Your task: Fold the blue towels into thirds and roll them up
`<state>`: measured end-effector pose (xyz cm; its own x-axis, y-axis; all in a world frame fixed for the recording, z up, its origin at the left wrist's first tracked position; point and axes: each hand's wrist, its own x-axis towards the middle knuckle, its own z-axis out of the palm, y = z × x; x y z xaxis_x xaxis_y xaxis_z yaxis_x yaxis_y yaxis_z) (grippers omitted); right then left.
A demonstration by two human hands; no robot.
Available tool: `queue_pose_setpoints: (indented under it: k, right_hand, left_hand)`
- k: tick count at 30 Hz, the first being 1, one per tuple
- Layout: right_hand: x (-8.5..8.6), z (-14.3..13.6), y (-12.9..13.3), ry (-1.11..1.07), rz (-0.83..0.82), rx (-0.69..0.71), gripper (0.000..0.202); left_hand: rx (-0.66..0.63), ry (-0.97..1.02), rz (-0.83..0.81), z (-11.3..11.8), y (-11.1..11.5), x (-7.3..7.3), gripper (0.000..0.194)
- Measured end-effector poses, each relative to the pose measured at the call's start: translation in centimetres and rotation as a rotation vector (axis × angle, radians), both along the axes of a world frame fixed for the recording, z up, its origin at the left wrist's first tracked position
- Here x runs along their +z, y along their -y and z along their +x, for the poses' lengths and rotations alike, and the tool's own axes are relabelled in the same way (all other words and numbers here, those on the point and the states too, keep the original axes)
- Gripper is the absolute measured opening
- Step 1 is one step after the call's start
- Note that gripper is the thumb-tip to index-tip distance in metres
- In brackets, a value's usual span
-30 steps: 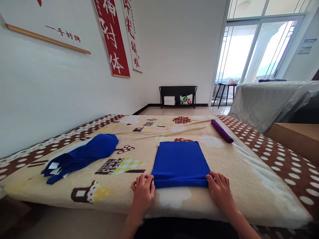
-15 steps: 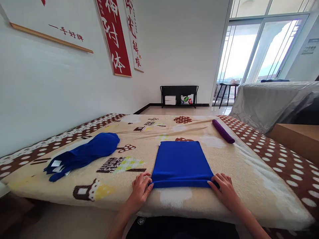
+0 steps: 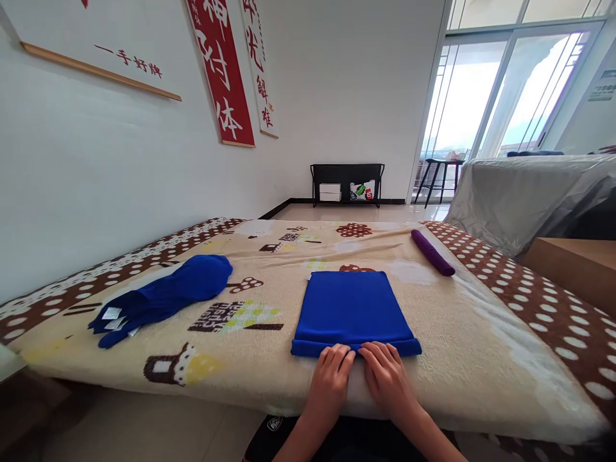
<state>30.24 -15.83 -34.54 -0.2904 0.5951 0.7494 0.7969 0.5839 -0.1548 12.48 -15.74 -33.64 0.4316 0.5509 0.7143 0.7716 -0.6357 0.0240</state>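
Note:
A blue cloth (image 3: 351,305), folded into a flat near-square, lies in front of me with its near edge turned into a narrow roll. My left hand (image 3: 331,372) curls its fingers over the middle of that roll. Close beside it, my right hand (image 3: 385,372) grips the same roll just right of centre. The thumbs are mostly hidden. To the left rests a crumpled blue garment (image 3: 168,292) with white labels at its near end. A tightly rolled purple cloth (image 3: 432,253) lies at the far right of the blanket.
A cream patterned blanket (image 3: 250,366) covers the bed, with brown polka-dot fabric (image 3: 524,301) along both sides. A cardboard box (image 3: 572,269) and a plastic-covered piece of furniture (image 3: 510,199) stand at right. Beyond the bed are a black rack (image 3: 347,173) and a stool (image 3: 441,173).
Both hands have moved inward from the cloth's two near corners to the middle of its near edge. The folded strip there has become a thicker roll.

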Motion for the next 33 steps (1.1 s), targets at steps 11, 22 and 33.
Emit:
queue_pose_setpoints:
  k: [11,22,33]
  right_hand:
    - [-0.1,7.3,0.4,0.132,-0.066,-0.222,0.033]
    - [1.0,1.8,-0.1,0.271,-0.109,-0.035,0.045]
    - [0.1,6.2,-0.1,0.2,-0.086,-0.422,0.042]
  left_hand:
    - [0.129,-0.054,-0.073,-7.2,0.0,-0.3,0.04]
    - [0.0,-0.165,-0.223,0.3,-0.1,1.3,0.049]
    - [0.381,-0.02,-0.176,-5.3,-1.2,0.8,0.042]
